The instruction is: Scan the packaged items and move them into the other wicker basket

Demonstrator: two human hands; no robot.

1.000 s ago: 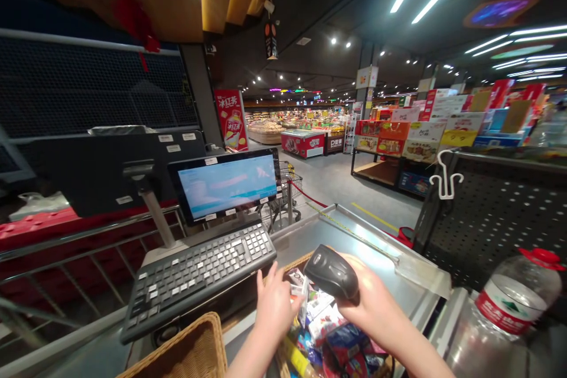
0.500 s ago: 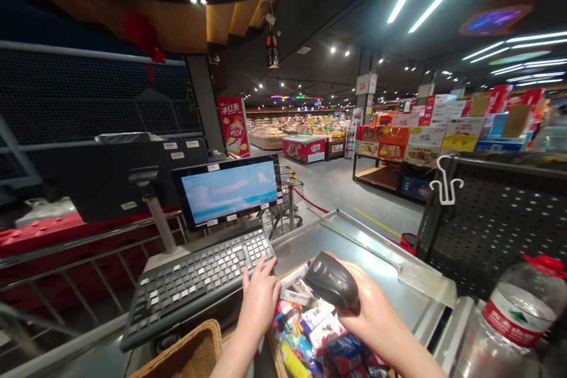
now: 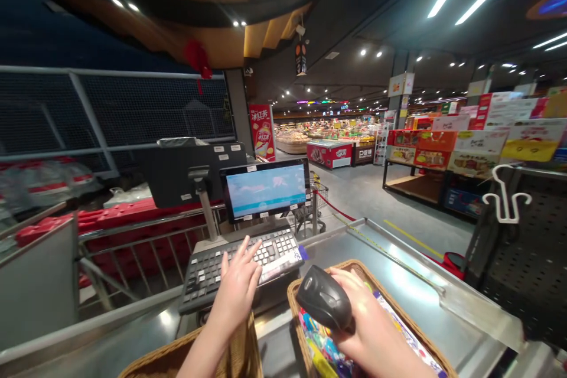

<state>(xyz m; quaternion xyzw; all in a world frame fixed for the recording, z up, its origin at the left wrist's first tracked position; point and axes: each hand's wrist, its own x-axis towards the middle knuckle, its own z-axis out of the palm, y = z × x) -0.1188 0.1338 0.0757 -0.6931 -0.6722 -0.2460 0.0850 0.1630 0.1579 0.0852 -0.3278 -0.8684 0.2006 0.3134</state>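
Observation:
My left hand (image 3: 237, 283) hovers over or rests on the black keyboard (image 3: 204, 277), its fingers spread and open. A slim white packet (image 3: 283, 263) with a purple end lies along the keyboard's right front edge; whether my thumb side touches it I cannot tell. My right hand (image 3: 370, 322) is wrapped round the handle of a black barcode scanner (image 3: 325, 298). The scanner is held above a wicker basket (image 3: 348, 266) of colourful packaged snacks (image 3: 325, 345), partly hidden by my hand. A lit monitor (image 3: 268, 192) stands behind the keyboard.
A second wicker basket (image 3: 170, 351) sits at the lower left, below my left forearm. The metal checkout counter (image 3: 401, 260) runs to the right. A dark perforated panel (image 3: 531, 254) with a white hanger (image 3: 505, 201) stands at the right. Metal railings (image 3: 155, 254) are at the left.
The view has swung left. My left hand has moved left over the keyboard, and the white packet now shows on its right edge. My right hand still holds the barcode scanner over the basket.

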